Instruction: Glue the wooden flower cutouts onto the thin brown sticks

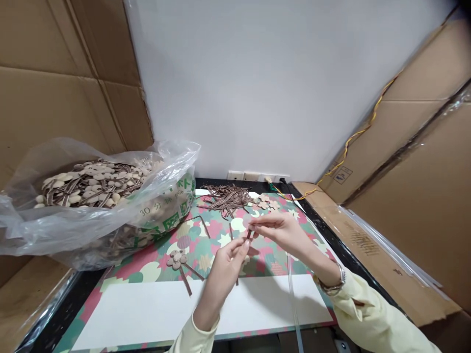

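My left hand [225, 267] and my right hand [283, 234] meet above the patterned sheet, fingertips pinched on a short brown striped ribbon [249, 234]. Only a small dark piece of it shows between the fingers. A finished-looking beige felt flower [177, 259] with two ribbon tails lies left of my left hand. Beyond my hands sits a tangled pile of brown striped ribbons [226, 197], and several beige flower pieces [268, 202] lie to its right. One loose ribbon [205, 227] rests on the sheet farther left.
A clear plastic bag [162, 206] full of flowers with ribbons stands at the left. White paper [147, 309] covers the front edge, with a long translucent stick [293, 299] across it. Cardboard [415, 162] flanks both sides. A yellow cable [346, 149] runs to the sockets [251, 176] at the back.
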